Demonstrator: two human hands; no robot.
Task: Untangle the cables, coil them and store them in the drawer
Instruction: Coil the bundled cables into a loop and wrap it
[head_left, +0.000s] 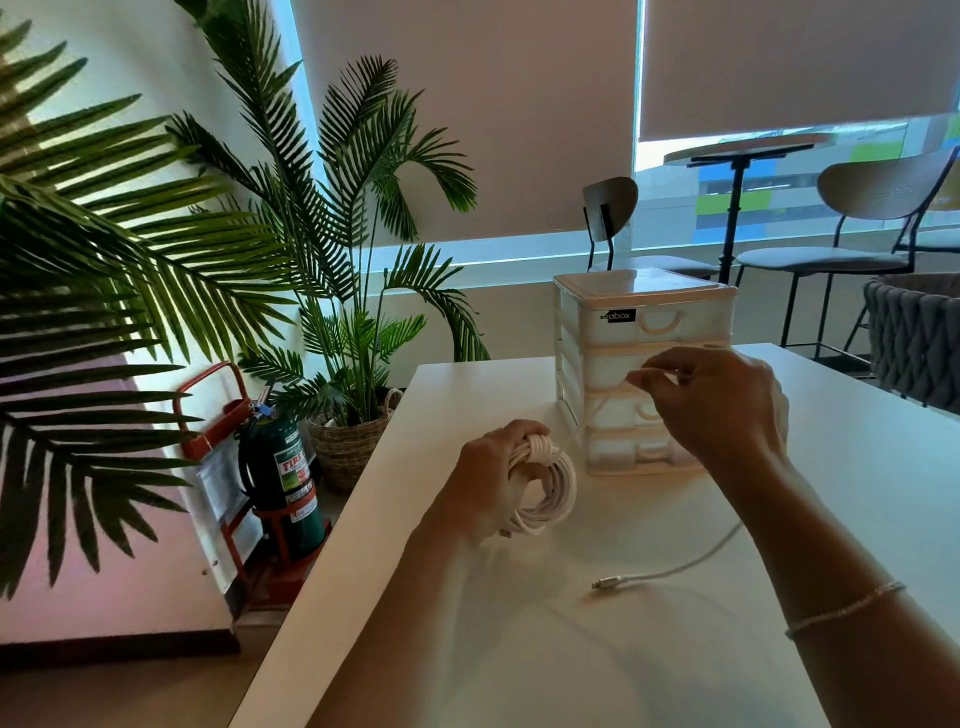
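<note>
Two hands are busy over the white tabletop (519, 649), seen from the head camera. Her left hand (493, 478) is wrapped round a finished white coil (545, 486), holding it just above the tabletop's left edge. Her right hand (722, 400) reaches to the small drawer unit (644, 374) standing toward the far edge, fingertips pinched at the handle of the second drawer down; the drawer looks closed yet.

To do this well, I'd say pull the drawer straight out while the unit is light enough to slide, so a steady, gentle tug matters, perhaps with the unit braced. Keep the coil gripped tight so the loops don't spring loose before it goes in.

A second white cable (670, 571) lies loose on the tabletop below the right forearm, its plug end (602, 583) pointing left; it runs up under that arm and could be dragged along.

Around: potted palms (332, 291) and a fire extinguisher (280, 473) on the floor to the left, chairs (852, 234) and a round table (748, 150) by the window behind.
</note>
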